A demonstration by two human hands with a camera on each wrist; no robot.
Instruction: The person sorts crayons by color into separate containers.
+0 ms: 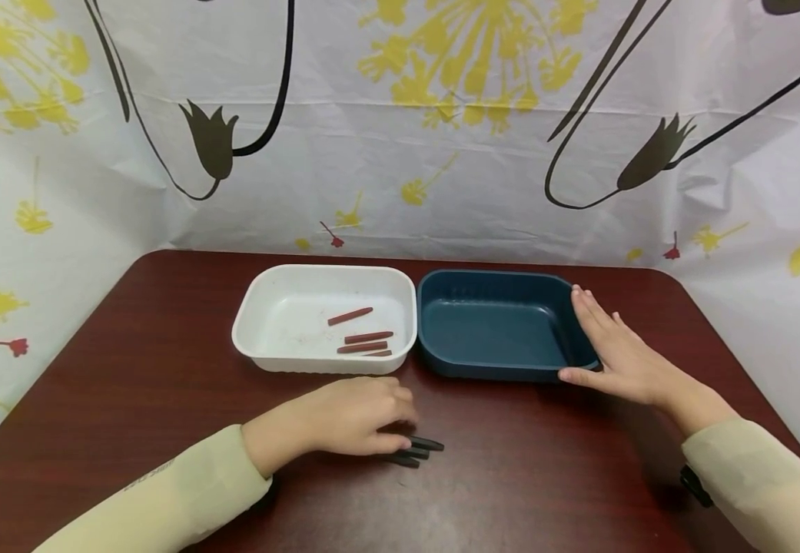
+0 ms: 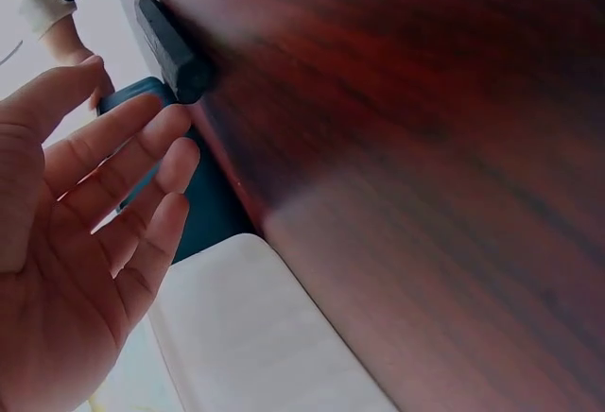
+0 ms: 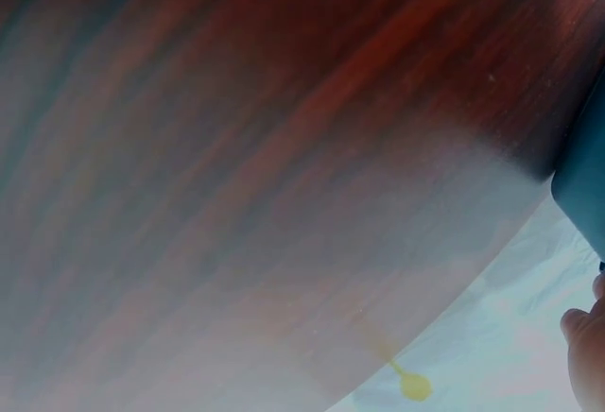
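My left hand [image 1: 354, 418] is over several black crayons [image 1: 427, 444] on the table. Its fingers [image 2: 142, 214] are loosely bent, and the left wrist view shows no crayon within them; a black crayon [image 2: 175, 53] lies just beyond the fingertips. My right hand [image 1: 624, 361] rests against the right end of the dark blue tray [image 1: 503, 372], fingers straight along the rim and thumb at the front corner. Beside that tray stands a white tray [image 1: 323, 365] holding several brownish-red crayons [image 1: 350, 316]. Only a small part of the right hand [image 3: 588, 346] shows in the right wrist view.
Both trays stand side by side near the back of the dark red-brown wooden table [image 1: 510, 476]. A white sheet [image 1: 344, 161] with yellow and grey flower prints hangs behind and along the sides. A black device [image 1: 695, 485] sits at the right wrist.
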